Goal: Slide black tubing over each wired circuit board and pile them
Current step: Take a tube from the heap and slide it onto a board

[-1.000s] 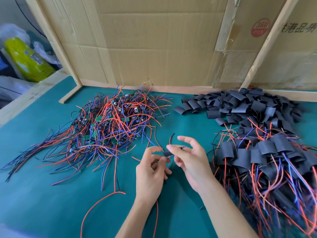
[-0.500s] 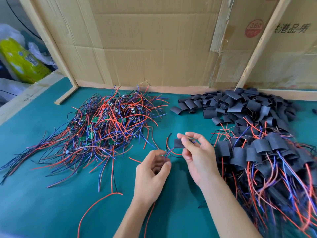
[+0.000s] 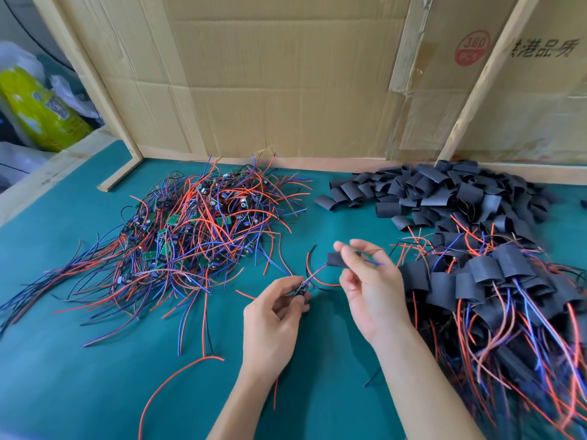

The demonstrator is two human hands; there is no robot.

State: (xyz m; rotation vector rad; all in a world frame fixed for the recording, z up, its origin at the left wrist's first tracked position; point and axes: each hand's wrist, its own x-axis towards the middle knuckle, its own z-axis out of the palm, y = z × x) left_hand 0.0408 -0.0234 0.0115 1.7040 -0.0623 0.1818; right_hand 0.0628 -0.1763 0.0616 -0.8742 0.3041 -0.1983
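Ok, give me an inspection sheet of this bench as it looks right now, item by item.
Surface: teal mat, mostly covered.
Job's things: pile of bare wired boards at left; loose black tubing pieces at back right; sleeved boards pile at right.
Clutter: stray red wire near front.
Hands: left hand pinches a small board; right hand holds a tubing piece threaded on its wires.
Cables: nothing seen.
Surroundings: cardboard wall, wooden struts, yellow package at left.

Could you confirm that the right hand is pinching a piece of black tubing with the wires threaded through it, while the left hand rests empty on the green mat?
Not quite. The head view shows the left hand pinching the small circuit board, not resting empty. The right hand does pinch the black tubing, with wires through it.
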